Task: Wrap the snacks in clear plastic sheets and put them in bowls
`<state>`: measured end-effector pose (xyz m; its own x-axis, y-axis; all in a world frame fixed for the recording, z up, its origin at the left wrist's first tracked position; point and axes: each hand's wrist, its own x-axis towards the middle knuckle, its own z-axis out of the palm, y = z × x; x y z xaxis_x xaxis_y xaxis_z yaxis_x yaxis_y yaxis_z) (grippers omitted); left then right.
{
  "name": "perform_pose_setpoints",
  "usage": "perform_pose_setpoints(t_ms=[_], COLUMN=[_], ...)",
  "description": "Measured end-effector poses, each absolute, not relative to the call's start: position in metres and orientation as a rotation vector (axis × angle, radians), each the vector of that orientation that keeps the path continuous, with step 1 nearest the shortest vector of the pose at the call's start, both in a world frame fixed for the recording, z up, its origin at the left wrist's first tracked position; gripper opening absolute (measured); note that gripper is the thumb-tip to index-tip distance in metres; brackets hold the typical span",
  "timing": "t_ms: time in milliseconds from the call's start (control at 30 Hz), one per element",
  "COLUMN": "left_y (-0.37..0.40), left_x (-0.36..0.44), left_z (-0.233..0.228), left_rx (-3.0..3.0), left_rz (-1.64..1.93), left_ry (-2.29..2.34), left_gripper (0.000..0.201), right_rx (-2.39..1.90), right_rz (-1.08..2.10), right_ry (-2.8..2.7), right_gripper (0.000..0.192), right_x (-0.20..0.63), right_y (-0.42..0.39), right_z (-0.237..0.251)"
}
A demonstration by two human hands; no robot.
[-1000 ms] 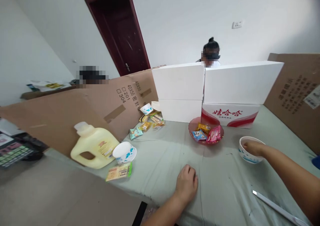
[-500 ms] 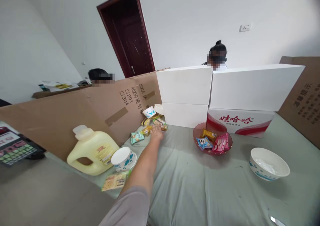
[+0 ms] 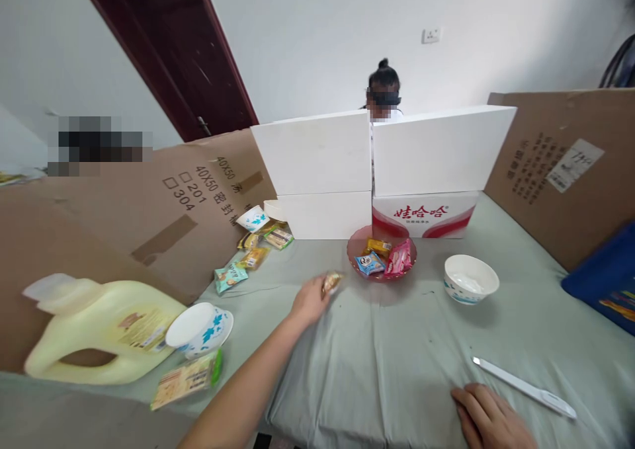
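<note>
Single head view, looking down over table [image 3: 397, 343].

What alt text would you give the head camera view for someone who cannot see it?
A person's left hand holds a small wrapped snack above a grey-green tablecloth, just left of a pink dish of snacks. Their right hand rests near a white knife; a white bowl sits behind it.

Illumination is bright, even and diffuse, with no single source in view. Shadows are soft: a faint one lies under the white bowl [image 3: 471, 278] on the grey-green cloth [image 3: 397, 343]. No glare noted. Wide-angle distortion bends and stretches the frame edges; the yellow jug [image 3: 99, 330] at lower left is smeared and soft. The centre is reasonably sharp. Two pixelated patches mask faces.
</note>
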<state>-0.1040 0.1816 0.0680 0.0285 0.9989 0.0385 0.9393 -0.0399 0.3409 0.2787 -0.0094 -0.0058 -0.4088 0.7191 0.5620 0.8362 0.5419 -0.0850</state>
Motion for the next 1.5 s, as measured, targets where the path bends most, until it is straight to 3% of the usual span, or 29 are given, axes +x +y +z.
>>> perform_pose_setpoints(t_ms=[133, 200, 333, 533, 700, 833, 1067, 1167, 1300, 1433, 1500], left_y=[0.102, 0.083, 0.085, 0.078, 0.053, 0.050, 0.050, 0.051, 0.054, 0.056, 0.056], left_x=[-0.071, -0.054, -0.014, 0.004, -0.011, -0.006, -0.003, -0.006, -0.004, -0.002, -0.003], left_z=[0.065, 0.065, 0.055, 0.026, 0.020, 0.019, 0.019, 0.019, 0.024, 0.028, 0.028], left_rx=[1.793, 1.672, 1.698, 1.862, 2.093, 2.082, 1.969, 2.000, 2.137, 2.220, 2.249], left_rz=[0.390, 0.365, 0.578, 1.059, 0.974, 0.967, 0.957, 0.940, 0.879, 0.899, 0.944], left_ry=[1.040, 0.838, 1.069, 1.175, 0.957, 1.129, 1.232, 1.202, 1.156, 1.130, 1.086], left_gripper=[0.049, 0.047, 0.036, 0.035, 0.049, 0.037, 0.056, 0.052, 0.070, 0.051, 0.040], right_rx=[-1.331, -1.357, -1.404, -1.453, -1.783, -1.651, -1.369, -1.456, -1.649, -1.691, -1.571], right_rz=[-0.208, -0.188, -0.147, -0.200, -0.420, -0.213, 0.069, 0.131, 0.056, -0.090, -0.027], right_ry=[-2.226, -2.228, -2.221, -2.066, -1.832, -1.964, -2.400, -2.351, -2.175, -1.999, -1.966], right_gripper=[0.018, 0.018, 0.018, 0.019, 0.026, 0.026, 0.032, 0.034, 0.034, 0.026, 0.038], right_x=[0.273, 0.271, 0.264, 0.283, 0.322, 0.290, 0.195, 0.225, 0.300, 0.313, 0.284], right_y=[-0.014, -0.016, -0.018, -0.022, -0.012, 0.001, 0.013, 0.015, 0.015, 0.011, 0.010], right_z=[0.000, 0.002, 0.010, 0.019, 0.009, 0.023, 0.067, 0.057, 0.033, 0.030, 0.038])
